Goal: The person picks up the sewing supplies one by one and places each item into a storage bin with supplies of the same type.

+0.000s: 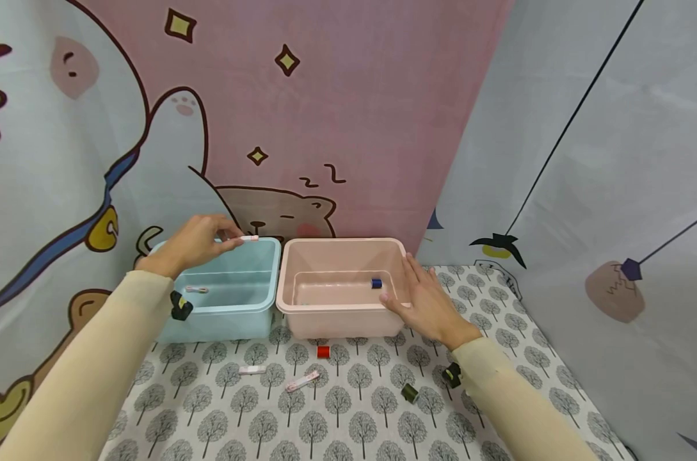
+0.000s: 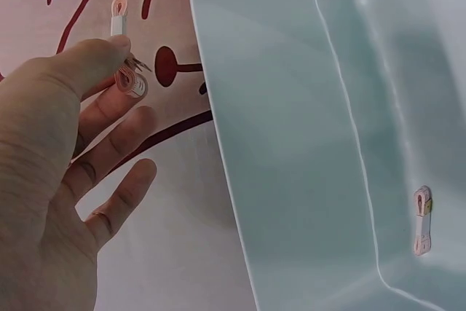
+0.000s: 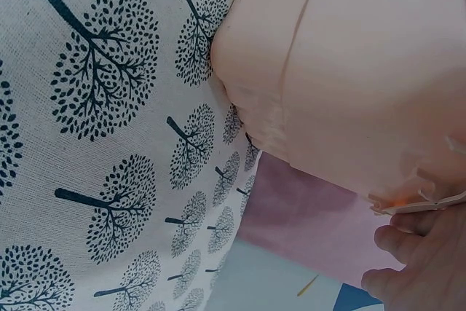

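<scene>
Left of centre in the head view, folded tape (image 1: 250, 238) is pinched in left hand (image 1: 195, 242), thumb against finger, overlapping back rim of blue bin (image 1: 227, 325). Right hand (image 1: 431, 301), right of centre, well apart, fingers extended, touches rim of pink bin (image 1: 342, 325).

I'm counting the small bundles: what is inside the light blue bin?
One small pinkish bundle lies inside the light blue bin. The left sleeve and the bin's front wall cover parts of its floor in the head view, so anything there cannot be seen.
</scene>
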A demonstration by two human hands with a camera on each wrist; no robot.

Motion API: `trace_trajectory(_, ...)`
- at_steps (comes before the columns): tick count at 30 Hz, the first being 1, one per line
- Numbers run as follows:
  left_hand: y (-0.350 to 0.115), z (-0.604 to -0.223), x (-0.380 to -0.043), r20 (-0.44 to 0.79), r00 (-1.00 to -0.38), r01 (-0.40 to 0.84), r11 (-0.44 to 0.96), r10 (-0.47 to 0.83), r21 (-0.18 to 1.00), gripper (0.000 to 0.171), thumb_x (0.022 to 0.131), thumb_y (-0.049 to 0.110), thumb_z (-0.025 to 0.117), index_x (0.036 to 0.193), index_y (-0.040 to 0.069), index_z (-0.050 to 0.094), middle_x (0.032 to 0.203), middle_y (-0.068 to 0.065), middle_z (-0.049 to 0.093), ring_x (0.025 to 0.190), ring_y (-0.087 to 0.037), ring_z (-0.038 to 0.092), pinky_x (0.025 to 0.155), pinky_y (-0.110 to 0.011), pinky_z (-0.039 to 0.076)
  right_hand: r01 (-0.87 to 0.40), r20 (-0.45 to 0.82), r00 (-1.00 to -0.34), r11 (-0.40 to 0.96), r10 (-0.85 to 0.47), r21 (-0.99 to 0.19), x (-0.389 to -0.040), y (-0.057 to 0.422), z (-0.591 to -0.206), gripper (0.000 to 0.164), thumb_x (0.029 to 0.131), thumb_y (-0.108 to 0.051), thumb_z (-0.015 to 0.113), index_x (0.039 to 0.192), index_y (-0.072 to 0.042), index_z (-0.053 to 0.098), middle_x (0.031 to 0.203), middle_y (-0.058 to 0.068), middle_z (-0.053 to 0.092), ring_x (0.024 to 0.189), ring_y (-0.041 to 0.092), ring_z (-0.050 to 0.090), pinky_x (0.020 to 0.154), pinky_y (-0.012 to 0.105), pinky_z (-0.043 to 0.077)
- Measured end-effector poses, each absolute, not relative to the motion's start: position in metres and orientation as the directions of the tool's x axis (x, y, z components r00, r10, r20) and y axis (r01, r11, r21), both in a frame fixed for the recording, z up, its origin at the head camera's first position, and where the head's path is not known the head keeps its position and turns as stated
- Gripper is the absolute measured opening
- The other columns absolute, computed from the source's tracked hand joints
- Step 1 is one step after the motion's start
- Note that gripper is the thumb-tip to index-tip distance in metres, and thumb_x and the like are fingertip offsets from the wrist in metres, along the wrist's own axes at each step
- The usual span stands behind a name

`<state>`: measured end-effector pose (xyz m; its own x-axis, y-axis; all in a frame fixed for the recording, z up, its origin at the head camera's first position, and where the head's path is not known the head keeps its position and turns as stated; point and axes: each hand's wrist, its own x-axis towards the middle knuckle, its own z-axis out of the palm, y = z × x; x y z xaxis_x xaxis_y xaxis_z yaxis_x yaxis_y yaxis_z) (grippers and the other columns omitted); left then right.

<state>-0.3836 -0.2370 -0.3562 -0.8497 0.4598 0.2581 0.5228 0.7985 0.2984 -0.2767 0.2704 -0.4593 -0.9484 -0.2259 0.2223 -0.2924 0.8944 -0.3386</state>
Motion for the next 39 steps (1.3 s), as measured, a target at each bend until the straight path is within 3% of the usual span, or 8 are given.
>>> trace_trajectory(5,-0.237,-0.358,-0.386,0.239,-0.859,0.51,0.802,0.453,0.31,0.022,0.113,0.023,0.081,0.127,0.006,0.086,0.123,-0.015,0.085,0.111,-0.033,0.078,0.099,-0.059,0.066,-0.291,0.218,-0.949,0.896,-0.227,-0.335,-0.277,0.271,-0.459,0.115,0.112,-0.081,0.048,0.186,0.0,0.012,0.197,0.019,0.008,0.181,0.049,0.02,0.148,0.074,0.015)
trace_trajectory(11,-0.237,-0.357,-0.386,0.224,-0.869,0.493,0.806,0.441,0.327,0.04,0.115,0.032,0.078,0.143,0.004,0.079,0.141,-0.022,0.081,0.124,-0.04,0.077,0.108,-0.066,0.064,-0.294,0.215,-0.949,0.89,-0.23,-0.348,-0.277,0.27,-0.457,0.113,0.112,-0.078,0.051,0.186,-0.002,0.011,0.197,0.019,0.007,0.182,0.049,0.019,0.149,0.073,0.012)
trace_trajectory(22,-0.236,-0.355,-0.38,0.242,-0.862,0.503,0.805,0.444,0.315,0.037,0.114,0.034,0.079,0.139,0.006,0.081,0.142,-0.021,0.081,0.125,-0.04,0.077,0.111,-0.065,0.064,-0.292,0.223,-0.948,0.894,-0.226,-0.34,-0.276,0.269,-0.456,0.112,0.113,-0.077,0.051,0.186,0.0,0.013,0.197,0.02,0.008,0.181,0.05,0.021,0.148,0.073,0.014)
trace_trajectory(29,-0.236,-0.357,-0.375,0.238,-0.862,0.505,0.808,0.448,0.304,0.038,0.115,0.035,0.078,0.14,0.006,0.081,0.14,-0.019,0.081,0.124,-0.038,0.077,0.107,-0.064,0.065,-0.292,0.221,-0.949,0.889,-0.224,-0.354,-0.276,0.27,-0.458,0.108,0.114,-0.068,0.058,0.186,0.0,0.013,0.197,0.02,0.008,0.181,0.051,0.021,0.149,0.072,0.01)
trace_trajectory(39,-0.233,-0.361,-0.365,0.265,-0.843,0.533,0.788,0.467,0.308,0.034,0.115,0.032,0.078,0.138,0.008,0.082,0.141,-0.017,0.081,0.125,-0.037,0.077,0.109,-0.064,0.065,-0.296,0.219,-0.948,0.892,-0.231,-0.342,-0.277,0.27,-0.458,0.112,0.113,-0.077,0.051,0.186,-0.001,0.012,0.197,0.019,0.008,0.182,0.048,0.02,0.149,0.071,0.014)
